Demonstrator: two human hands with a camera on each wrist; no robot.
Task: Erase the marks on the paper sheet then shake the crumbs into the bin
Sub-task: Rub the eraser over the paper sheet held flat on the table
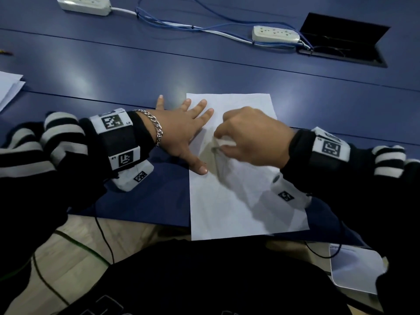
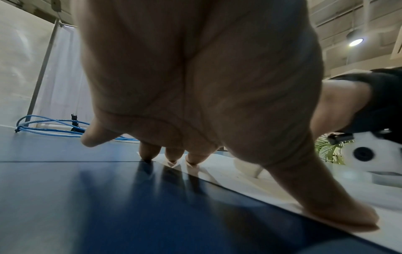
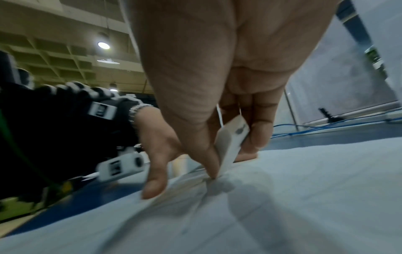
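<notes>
One paper sheet (image 1: pixel 238 201) lies flat on the blue table (image 1: pixel 204 71), its near edge hanging just past the table's front edge. The left hand (image 1: pixel 179 130) lies spread on it, fingers wide and straight: the thumb and two fingertips press the sheet's left margin, while the other two fingers reach onto the bare table (the left wrist view shows the thumb (image 2: pixel 339 211) flat on the paper's edge). The right hand (image 1: pixel 252 137) pinches one white eraser (image 3: pixel 230 146) between thumb and curled fingers, its lower corner touching the paper near the sheet's middle, just beside the left thumb. Faint grey pencil marks (image 1: pixel 216 162) run under and below the eraser; the paper wrinkles slightly there. Whether crumbs lie on the sheet cannot be told.

Farther back sit two white power strips (image 1: pixel 84 5), joined by a bundle of blue cables (image 1: pixel 172 23), and one open black cable hatch (image 1: pixel 343 39). A few loose white sheets (image 1: pixel 9 87) lie at the table's left edge, well apart from the hands.
</notes>
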